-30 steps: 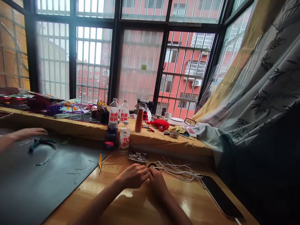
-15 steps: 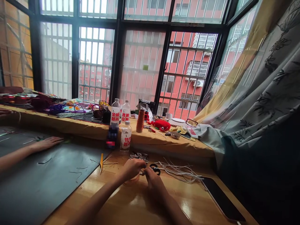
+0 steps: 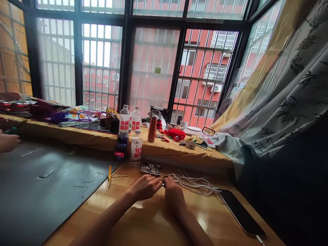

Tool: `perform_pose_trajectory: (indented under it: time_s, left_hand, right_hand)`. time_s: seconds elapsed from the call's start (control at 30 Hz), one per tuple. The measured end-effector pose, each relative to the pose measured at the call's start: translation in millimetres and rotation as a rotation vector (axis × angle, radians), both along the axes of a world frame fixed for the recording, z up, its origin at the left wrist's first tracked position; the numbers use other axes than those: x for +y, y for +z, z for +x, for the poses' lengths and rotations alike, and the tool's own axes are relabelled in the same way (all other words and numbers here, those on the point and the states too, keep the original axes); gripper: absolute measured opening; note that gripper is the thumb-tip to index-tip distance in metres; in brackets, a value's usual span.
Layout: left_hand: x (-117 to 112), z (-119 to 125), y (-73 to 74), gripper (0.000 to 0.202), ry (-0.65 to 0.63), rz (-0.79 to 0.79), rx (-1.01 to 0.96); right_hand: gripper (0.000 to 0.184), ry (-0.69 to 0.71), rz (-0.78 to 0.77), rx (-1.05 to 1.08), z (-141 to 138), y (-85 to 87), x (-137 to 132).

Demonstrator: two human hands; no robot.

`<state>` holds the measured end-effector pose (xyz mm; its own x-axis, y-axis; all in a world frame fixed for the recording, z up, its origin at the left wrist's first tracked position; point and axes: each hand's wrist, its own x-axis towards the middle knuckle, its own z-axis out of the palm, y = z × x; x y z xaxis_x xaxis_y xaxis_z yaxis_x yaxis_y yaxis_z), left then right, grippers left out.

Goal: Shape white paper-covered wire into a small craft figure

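In the head view, my left hand (image 3: 146, 187) is above the wooden table with its fingers pinched together. Whatever sits in that pinch is too small to make out. Close against its fingertips is my right hand (image 3: 174, 193), closed on black-handled scissors (image 3: 164, 182). Only a dark part of the scissors shows between the hands; the blades cannot be seen clearly. Just beyond my hands stands a small tray (image 3: 151, 169) of little shiny pieces. White cords (image 3: 197, 184) lie in a loose bundle to the right of my right hand.
A phone (image 3: 241, 213) lies at the right edge. Yellow tweezers (image 3: 110, 176) rest by the dark mat (image 3: 51, 205). Behind are a bottle (image 3: 136, 147), a cone of brown thread (image 3: 152, 130) and a red plush toy (image 3: 175, 134). A co-worker's hand (image 3: 9, 141) is at far left.
My right hand has moved up over the scissors and closed on them. My left hand has shifted slightly, uncovering the tray. The co-worker's hand has drawn back left off the mat.
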<state>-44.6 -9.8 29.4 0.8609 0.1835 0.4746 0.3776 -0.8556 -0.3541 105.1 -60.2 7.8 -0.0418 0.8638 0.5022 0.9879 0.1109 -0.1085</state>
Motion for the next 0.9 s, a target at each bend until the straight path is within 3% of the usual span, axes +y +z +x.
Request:
perform_pose_trajectory:
  time_s: [0.1, 0.2, 0.33, 0.5, 0.63, 0.77, 0.9]
  left_hand:
    - [1, -1, 2.3, 0.017, 0.004, 0.043, -0.029]
    - [1, 0, 2.0, 0.016, 0.051, -0.041, -0.092]
    - [2, 4, 0.4, 0.017, 0.123, -0.326, -0.177]
    - [12, 8, -1.7, 0.021, 0.262, -0.716, -0.309]
    - [21, 12, -10.9, 0.025, 0.189, -1.014, -0.349]
    - [21, 15, -19.7, 0.022, 0.161, -0.901, -0.465]
    - [14, 17, -17.5, 0.019, 0.163, -0.752, -0.582]
  right_hand:
    - [0.026, 0.044, -0.073, -0.068, -1, 0.8, -1]
    - [0.027, 0.185, -0.100, -0.139, -2, 2.9, -1]
    - [0.020, 0.303, -0.040, -0.170, -1, 4.3, -1]
    - [0.016, 0.289, 0.056, -0.150, -5, 7.2, -5]
    - [0.017, 0.301, 0.062, -0.178, -10, 8.8, -9]
    - [0.014, 0.231, 0.117, -0.079, -15, 4.6, -8]
    - [0.020, 0.148, 0.264, 0.363, -14, 0.9, 1]
